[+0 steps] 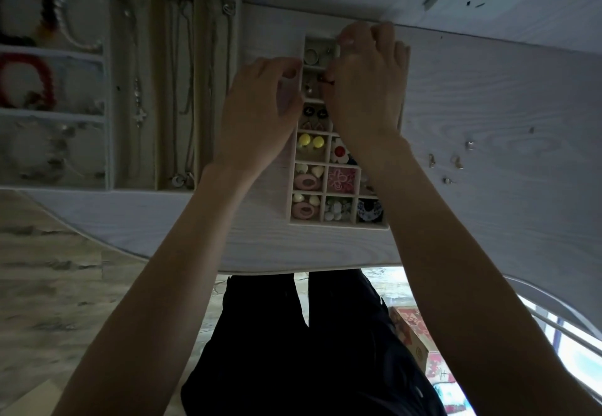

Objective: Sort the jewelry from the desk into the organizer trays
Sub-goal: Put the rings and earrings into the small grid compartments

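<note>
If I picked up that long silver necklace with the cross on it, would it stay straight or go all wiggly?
Probably wiggly. The necklace with the cross looks like a thin chain, so it would likely droop and swing. It seems light, and the cross end might dangle lowest. It lies stretched along its tray slot.

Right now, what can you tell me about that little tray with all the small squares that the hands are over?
The small tray is a pale, fabric-looking box split into a grid of square cells, lying flat on the white desk. Visible cells hold yellow studs, pink ovals, flower pieces and a ring. The right hand covers its far right part; the left hand is at its left edge.
</note>
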Demonstrator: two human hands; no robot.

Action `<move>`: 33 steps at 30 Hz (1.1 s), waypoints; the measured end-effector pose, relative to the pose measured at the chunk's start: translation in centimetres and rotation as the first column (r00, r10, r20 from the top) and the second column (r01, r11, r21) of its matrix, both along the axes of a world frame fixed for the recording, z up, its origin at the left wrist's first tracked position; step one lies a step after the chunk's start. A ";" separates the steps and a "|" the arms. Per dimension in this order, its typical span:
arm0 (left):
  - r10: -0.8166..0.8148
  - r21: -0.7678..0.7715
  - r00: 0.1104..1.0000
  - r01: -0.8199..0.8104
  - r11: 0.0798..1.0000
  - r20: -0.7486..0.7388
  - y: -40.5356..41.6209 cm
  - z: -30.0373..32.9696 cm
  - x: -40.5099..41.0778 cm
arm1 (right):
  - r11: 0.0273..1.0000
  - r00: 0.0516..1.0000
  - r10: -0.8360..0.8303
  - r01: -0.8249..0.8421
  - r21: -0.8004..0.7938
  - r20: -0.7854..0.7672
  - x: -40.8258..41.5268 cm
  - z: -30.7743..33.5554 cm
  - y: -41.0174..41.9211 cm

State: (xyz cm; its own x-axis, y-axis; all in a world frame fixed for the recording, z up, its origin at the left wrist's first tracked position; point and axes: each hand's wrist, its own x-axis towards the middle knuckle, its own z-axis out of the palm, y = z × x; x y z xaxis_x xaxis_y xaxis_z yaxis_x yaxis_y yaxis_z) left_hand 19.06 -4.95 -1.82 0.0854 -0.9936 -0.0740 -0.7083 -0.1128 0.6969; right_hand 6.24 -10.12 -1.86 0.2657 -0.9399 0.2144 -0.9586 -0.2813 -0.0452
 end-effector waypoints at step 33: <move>-0.156 0.016 0.987 0.157 0.987 -0.028 -3.8 0.1 0.0 | 0.925 0.664 -0.338 0.105 0.364 0.667 -1.2 -0.7 2.3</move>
